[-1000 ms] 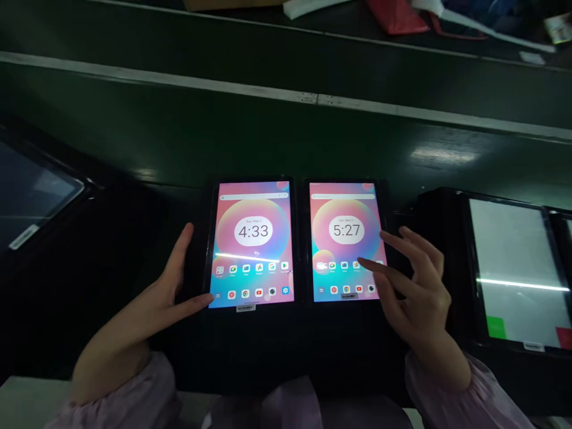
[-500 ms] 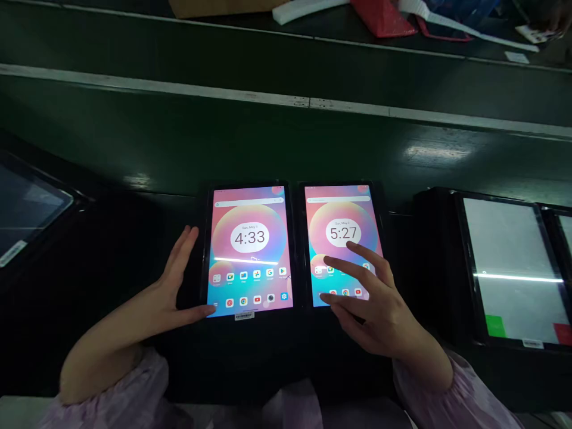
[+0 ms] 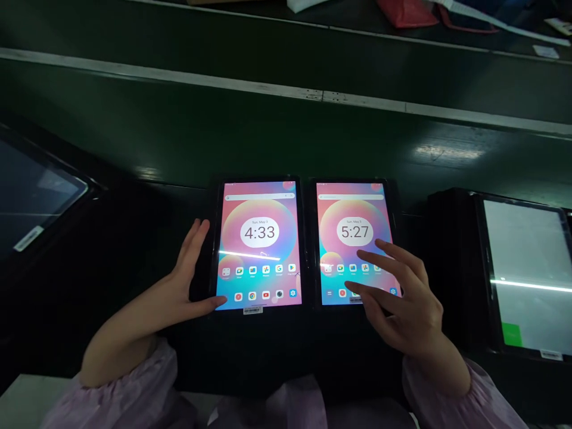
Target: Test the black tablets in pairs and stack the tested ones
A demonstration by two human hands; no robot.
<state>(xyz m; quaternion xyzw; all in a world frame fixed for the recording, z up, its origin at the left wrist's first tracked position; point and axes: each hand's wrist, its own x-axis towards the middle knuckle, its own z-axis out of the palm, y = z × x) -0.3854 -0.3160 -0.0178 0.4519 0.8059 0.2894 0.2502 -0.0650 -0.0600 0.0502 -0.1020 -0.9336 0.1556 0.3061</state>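
Two lit tablets lie side by side on a dark surface. The left tablet (image 3: 260,247) shows 4:33 over rows of app icons, and a small barcode label pokes out below its screen. My left hand (image 3: 187,286) is open beside it, thumb at the screen's lower left corner and fingers along the left edge. The right tablet (image 3: 339,208) shows 5:27. Over its lower right part hovers my right hand (image 3: 411,304), open with fingers spread; whether a fingertip touches the glass I cannot tell. Some icons are hidden behind those fingers.
On the right a stacked tablet (image 3: 527,262) displays a white screen with a green square. Another tablet (image 3: 36,190), its screen dark, lies at the left. Beyond a pale rail (image 3: 268,88), a red item (image 3: 406,13) and white strips lie on the far green surface.
My right hand has moved right across the right tablet, uncovering its lower left icons. My left hand keeps its place at the left tablet. The whole view has shifted slightly.
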